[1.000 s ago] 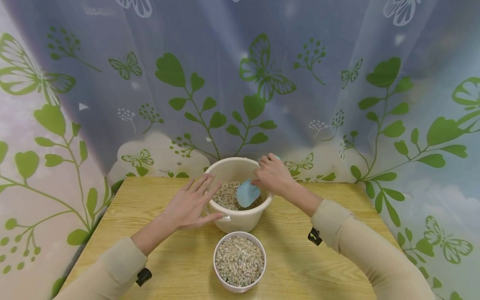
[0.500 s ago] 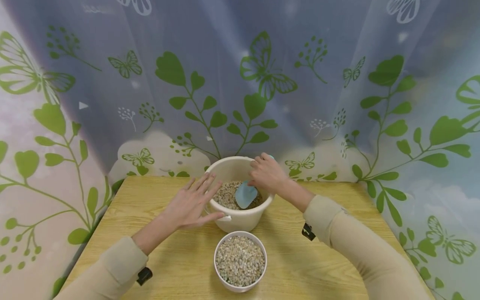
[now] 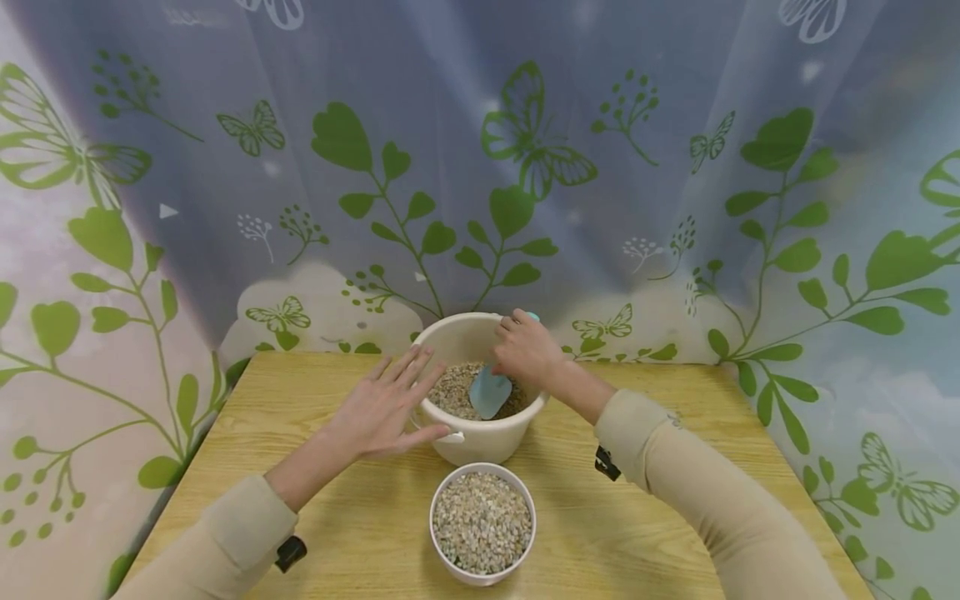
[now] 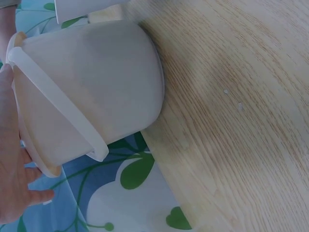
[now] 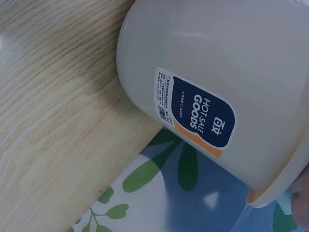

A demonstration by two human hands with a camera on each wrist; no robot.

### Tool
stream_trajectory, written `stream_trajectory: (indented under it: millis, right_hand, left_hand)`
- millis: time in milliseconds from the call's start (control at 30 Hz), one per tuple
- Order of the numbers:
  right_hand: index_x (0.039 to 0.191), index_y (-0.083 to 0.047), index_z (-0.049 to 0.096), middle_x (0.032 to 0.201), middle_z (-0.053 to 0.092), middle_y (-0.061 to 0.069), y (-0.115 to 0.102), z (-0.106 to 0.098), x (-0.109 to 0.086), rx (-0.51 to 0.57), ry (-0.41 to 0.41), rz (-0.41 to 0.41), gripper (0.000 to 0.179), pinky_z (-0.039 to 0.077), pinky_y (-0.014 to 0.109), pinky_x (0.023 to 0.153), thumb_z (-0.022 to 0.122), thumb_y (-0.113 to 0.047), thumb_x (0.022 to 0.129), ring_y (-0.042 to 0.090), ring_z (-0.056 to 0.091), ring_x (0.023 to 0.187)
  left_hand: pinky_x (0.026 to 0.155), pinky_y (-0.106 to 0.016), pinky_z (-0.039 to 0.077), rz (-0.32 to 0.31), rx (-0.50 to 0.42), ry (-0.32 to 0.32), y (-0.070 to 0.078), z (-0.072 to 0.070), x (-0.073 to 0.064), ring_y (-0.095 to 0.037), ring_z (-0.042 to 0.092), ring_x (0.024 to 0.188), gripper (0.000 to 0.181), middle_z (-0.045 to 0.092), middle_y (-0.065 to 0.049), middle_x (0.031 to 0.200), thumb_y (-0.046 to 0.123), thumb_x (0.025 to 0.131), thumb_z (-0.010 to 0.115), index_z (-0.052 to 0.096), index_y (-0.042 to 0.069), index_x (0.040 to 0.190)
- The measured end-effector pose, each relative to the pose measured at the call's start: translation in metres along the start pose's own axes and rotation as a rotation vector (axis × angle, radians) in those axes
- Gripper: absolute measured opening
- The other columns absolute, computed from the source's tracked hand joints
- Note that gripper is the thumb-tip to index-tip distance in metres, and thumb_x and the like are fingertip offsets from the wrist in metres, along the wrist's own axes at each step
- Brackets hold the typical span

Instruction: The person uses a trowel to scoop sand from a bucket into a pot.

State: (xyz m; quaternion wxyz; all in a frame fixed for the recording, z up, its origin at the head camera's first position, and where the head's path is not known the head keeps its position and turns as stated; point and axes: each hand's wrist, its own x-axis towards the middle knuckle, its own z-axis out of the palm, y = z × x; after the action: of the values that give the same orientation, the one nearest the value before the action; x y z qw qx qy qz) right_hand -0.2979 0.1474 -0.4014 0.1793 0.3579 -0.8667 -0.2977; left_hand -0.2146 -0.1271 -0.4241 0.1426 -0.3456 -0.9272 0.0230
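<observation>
A cream bucket (image 3: 480, 442) stands near the table's back edge, partly filled with pale gravel (image 3: 456, 390). My left hand (image 3: 378, 412) rests on the bucket's left rim, fingers straight and spread. Its white handle (image 4: 63, 101) hangs against the side in the left wrist view. With curled fingers, my right hand (image 3: 528, 354) grips a light blue scoop (image 3: 491, 393) over the bucket's right rim. The scoop's blade points down at the gravel; its tip meets the surface. Most of the scoop's handle is hidden in the hand. In front sits a white bowl (image 3: 482, 578) heaped with similar gravel.
The wooden table (image 3: 630, 533) reaches back to a curtain (image 3: 420, 167) printed with leaves and butterflies, just behind the bucket. A couple of stray bits of gravel (image 4: 240, 105) lie on the wood. A label (image 5: 198, 108) is stuck on the bucket's side.
My right hand has shifted a little to the left, and the scoop's blade has moved slightly left and lower in the bucket. The left hand stays on the rim.
</observation>
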Motion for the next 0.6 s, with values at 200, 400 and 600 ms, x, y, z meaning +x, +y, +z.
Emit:
stream_trajectory:
  millis: [200,400,600]
  right_hand:
    - [0.089,-0.021,0.081,0.102,0.075,0.001,0.001,0.002,-0.001,0.06,-0.001,0.014,0.046,0.043,0.036,0.087,0.066,-0.064,0.095,0.021,0.059,0.098]
    - [0.098,-0.02,0.081,0.111,0.077,0.005,0.005,0.001,-0.005,0.153,0.043,0.033,0.043,0.049,0.042,0.1,0.066,-0.06,0.098,0.026,0.064,0.109]
    - [0.102,-0.022,0.079,0.113,0.073,0.003,0.01,-0.002,-0.015,0.293,0.123,0.061,0.038,0.049,0.048,0.109,0.066,-0.058,0.099,0.026,0.064,0.113]
  left_hand:
    - [0.126,-0.059,0.04,-0.006,-0.015,-0.001,0.001,-0.001,-0.001,-0.035,0.034,0.161,0.095,0.033,-0.019,0.172,0.079,0.097,0.046,0.037,0.014,0.165]
    - [0.126,-0.059,0.039,-0.01,-0.027,-0.003,0.001,-0.002,-0.003,-0.036,0.032,0.162,0.096,0.031,-0.019,0.173,0.081,0.097,0.043,0.036,0.014,0.166]
    - [0.126,-0.059,0.04,-0.008,-0.026,0.011,0.002,-0.002,-0.006,-0.037,0.033,0.161,0.098,0.031,-0.019,0.173,0.083,0.097,0.04,0.035,0.014,0.166]
